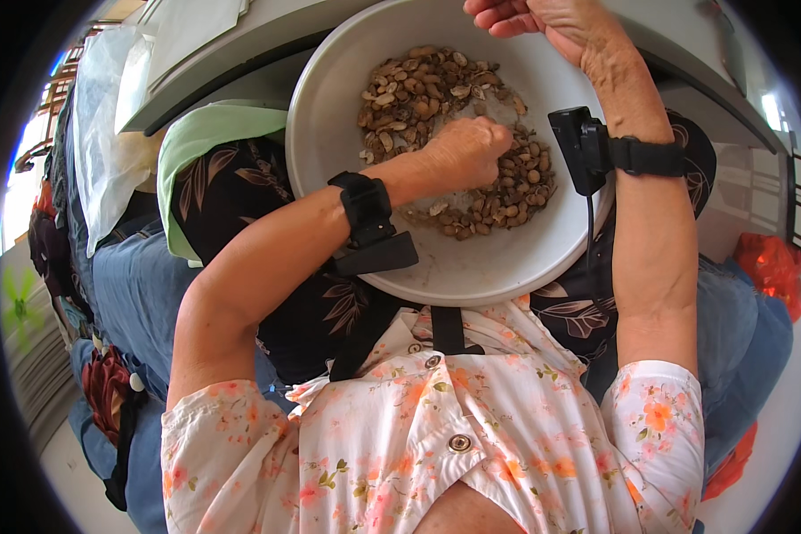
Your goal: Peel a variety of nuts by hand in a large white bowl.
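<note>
A large pale plastic basin (334, 87) rests across the lap, with unshelled peanuts (407, 87) and some broken shell pieces spread over its bottom. My left hand (470, 153) is over the middle of the peanuts, knuckles up and fingers curled under. Its fingertips are hidden, so whether it grips a peanut cannot be seen. Above the basin's far right rim is my right hand (541, 23), palm turned up and several fingers loosely extended. The frame's top edge cuts off its thumb side; nothing shows on the visible fingers.
Black wrist devices (374, 227) are strapped on both forearms; a cable hangs from the right one. A light green cloth (200, 140) drapes over the left knee. Beyond the basin runs a grey table edge (240, 50). Red plastic bags (767, 274) lie at the right.
</note>
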`<state>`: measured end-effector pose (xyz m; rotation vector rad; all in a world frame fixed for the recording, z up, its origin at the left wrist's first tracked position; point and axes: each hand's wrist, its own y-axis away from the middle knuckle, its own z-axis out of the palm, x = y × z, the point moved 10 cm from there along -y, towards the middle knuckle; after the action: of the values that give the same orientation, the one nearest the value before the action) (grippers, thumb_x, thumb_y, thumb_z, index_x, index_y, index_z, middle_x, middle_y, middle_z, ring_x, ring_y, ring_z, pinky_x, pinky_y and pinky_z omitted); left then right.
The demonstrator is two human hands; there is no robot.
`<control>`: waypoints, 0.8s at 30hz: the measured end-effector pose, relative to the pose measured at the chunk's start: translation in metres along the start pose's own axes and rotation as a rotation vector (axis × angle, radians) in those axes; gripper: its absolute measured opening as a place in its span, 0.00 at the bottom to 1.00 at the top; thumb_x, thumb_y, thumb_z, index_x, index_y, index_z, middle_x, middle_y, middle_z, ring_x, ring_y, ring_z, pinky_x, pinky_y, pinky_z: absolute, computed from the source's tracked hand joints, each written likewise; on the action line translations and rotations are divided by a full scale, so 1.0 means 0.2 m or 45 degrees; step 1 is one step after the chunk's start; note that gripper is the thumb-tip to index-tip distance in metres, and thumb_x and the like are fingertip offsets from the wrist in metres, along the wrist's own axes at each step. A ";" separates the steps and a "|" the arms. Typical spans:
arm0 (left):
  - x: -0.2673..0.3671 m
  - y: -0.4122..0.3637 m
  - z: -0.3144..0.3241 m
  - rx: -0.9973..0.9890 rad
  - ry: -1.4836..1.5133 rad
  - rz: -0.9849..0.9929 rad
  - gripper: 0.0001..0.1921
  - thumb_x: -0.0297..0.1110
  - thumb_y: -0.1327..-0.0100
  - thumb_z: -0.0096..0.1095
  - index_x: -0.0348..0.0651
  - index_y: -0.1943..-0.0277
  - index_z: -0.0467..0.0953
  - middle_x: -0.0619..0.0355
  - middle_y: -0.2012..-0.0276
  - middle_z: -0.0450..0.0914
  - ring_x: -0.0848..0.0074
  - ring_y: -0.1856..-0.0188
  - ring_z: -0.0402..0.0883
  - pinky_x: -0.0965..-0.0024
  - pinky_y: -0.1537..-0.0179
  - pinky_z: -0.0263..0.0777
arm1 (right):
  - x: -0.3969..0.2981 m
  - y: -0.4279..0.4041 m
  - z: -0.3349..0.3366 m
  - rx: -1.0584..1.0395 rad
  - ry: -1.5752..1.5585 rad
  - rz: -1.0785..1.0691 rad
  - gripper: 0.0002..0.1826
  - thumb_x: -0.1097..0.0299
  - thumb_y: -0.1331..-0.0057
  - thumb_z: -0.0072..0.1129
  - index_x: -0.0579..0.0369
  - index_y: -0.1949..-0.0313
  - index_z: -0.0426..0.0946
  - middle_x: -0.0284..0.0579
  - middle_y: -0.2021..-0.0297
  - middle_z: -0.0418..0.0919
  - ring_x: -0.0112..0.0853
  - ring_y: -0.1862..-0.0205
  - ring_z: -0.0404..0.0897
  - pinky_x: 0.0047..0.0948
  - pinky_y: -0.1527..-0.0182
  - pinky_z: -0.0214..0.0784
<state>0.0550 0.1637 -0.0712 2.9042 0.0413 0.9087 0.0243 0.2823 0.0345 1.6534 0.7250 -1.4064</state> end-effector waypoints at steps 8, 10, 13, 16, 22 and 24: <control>-0.07 -0.02 -0.02 -0.057 0.312 -0.027 0.09 0.23 0.49 0.63 0.31 0.64 0.77 0.49 0.71 0.80 0.64 0.70 0.80 0.66 0.64 0.75 | 0.03 -0.01 0.00 -0.016 -0.035 0.038 0.08 0.70 0.36 0.56 0.62 0.69 0.78 0.41 0.77 0.80 0.25 0.80 0.79 0.20 0.78 0.73; -0.09 -0.01 -0.06 -0.122 0.500 -0.137 0.09 0.23 0.47 0.62 0.31 0.62 0.77 0.52 0.71 0.79 0.68 0.71 0.80 0.69 0.66 0.75 | 0.03 0.00 -0.01 -0.013 -0.035 0.029 0.08 0.70 0.36 0.55 0.62 0.69 0.78 0.41 0.77 0.80 0.25 0.80 0.79 0.20 0.78 0.73; -0.14 0.03 -0.08 -0.243 0.872 -0.370 0.08 0.24 0.42 0.59 0.32 0.60 0.78 0.58 0.72 0.78 0.78 0.73 0.78 0.76 0.68 0.75 | 0.01 0.00 0.00 -0.035 -0.043 0.006 0.08 0.70 0.36 0.55 0.63 0.69 0.78 0.42 0.77 0.80 0.25 0.80 0.79 0.19 0.78 0.74; -0.12 0.05 -0.10 -0.279 1.104 -0.374 0.08 0.24 0.41 0.58 0.31 0.60 0.78 0.57 0.71 0.79 0.78 0.73 0.78 0.76 0.67 0.74 | 0.01 0.00 0.00 -0.042 -0.038 0.003 0.09 0.70 0.36 0.55 0.64 0.68 0.78 0.42 0.77 0.80 0.25 0.80 0.79 0.19 0.78 0.74; -0.11 0.07 -0.14 -0.231 1.498 -0.430 0.06 0.24 0.39 0.60 0.31 0.62 0.79 0.54 0.70 0.80 0.76 0.70 0.80 0.73 0.65 0.78 | 0.01 0.00 0.00 -0.033 -0.027 0.005 0.08 0.70 0.36 0.55 0.64 0.68 0.78 0.42 0.77 0.80 0.25 0.79 0.79 0.19 0.78 0.74; -0.12 0.07 -0.12 -0.243 1.711 -0.439 0.06 0.25 0.38 0.61 0.30 0.62 0.78 0.53 0.69 0.81 0.75 0.71 0.80 0.72 0.65 0.79 | 0.01 0.00 0.00 -0.029 -0.027 -0.001 0.08 0.70 0.36 0.55 0.64 0.68 0.78 0.42 0.77 0.80 0.25 0.79 0.79 0.19 0.78 0.74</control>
<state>0.0210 0.1509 -0.0634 1.5374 0.4733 2.3163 0.0249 0.2827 0.0327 1.6188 0.7268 -1.4089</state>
